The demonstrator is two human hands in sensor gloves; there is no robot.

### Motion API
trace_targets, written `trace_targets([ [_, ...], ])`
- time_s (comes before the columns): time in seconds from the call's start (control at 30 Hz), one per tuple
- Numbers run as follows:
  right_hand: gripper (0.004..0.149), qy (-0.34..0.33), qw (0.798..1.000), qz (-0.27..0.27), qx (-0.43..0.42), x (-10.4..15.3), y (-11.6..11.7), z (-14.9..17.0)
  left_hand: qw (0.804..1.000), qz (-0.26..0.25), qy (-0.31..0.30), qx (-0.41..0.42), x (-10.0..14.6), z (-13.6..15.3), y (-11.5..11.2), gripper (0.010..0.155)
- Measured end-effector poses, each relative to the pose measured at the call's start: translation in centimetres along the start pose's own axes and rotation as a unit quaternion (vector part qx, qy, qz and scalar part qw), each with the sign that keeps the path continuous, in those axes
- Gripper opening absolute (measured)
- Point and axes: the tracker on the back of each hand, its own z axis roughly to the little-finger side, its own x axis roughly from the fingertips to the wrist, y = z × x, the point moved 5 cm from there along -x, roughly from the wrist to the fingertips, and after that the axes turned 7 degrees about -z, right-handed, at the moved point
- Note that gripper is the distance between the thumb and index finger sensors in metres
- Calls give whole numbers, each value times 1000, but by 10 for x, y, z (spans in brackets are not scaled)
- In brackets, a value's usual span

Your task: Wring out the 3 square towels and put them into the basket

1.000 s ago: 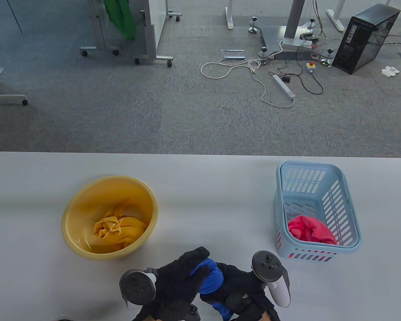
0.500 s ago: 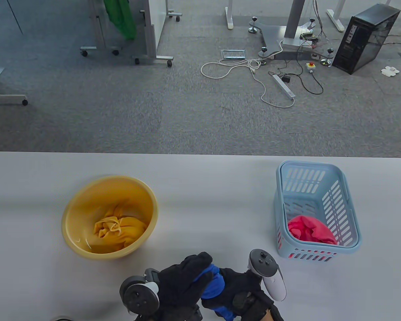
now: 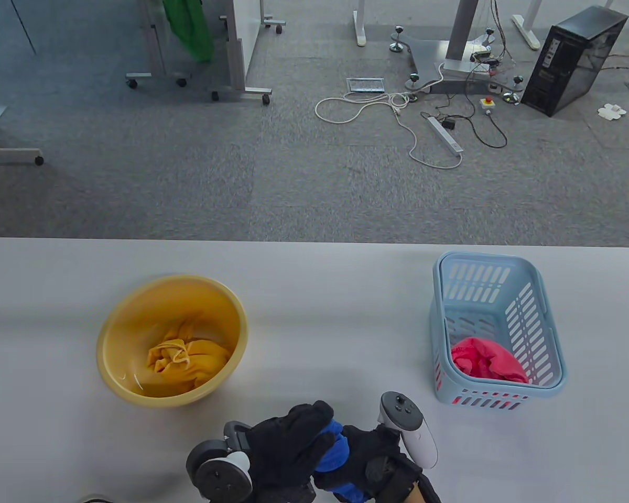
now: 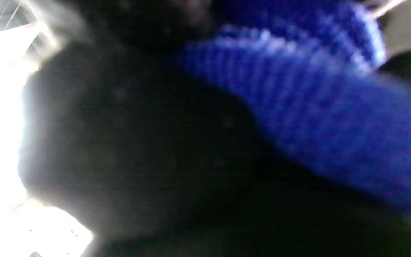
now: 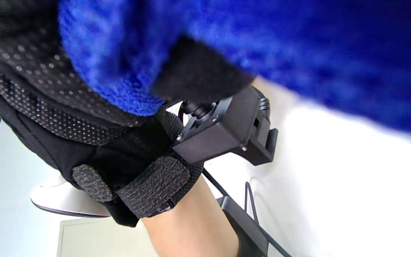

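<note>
A blue towel (image 3: 333, 449) is bunched between both gloved hands at the table's front edge. My left hand (image 3: 288, 445) curls round its left part, my right hand (image 3: 373, 461) grips its right part. Both wrist views show that blue towel (image 4: 319, 107) (image 5: 262, 43) close up, blurred, against black glove. A yellow towel (image 3: 186, 361) lies crumpled in the yellow basin (image 3: 116, 319) at the left. A pink towel (image 3: 486, 359) sits in the near end of the light blue basket (image 3: 534, 314) at the right.
The basin stands just beyond and left of my hands, the basket beyond and to the right. Bare grey table (image 3: 335, 314) lies between them. Past the table's far edge are carpet, cables and desk legs.
Both hands have twisted the blue towel: the right tracker has swung left and toward the basin side, the left hand has rolled over the towel, and the hands sit slightly lower.
</note>
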Motion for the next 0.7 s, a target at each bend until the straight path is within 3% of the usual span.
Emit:
trace_targets([
  [0.53,62,-24,998,-39,-37,-7,8,4,999,-21,-34,-11,-1,-11,5,47],
  [0.7,63,-13,1000,-9,-9,-4,2,2,1000,-19,-15,-9,0,-3,4,47],
])
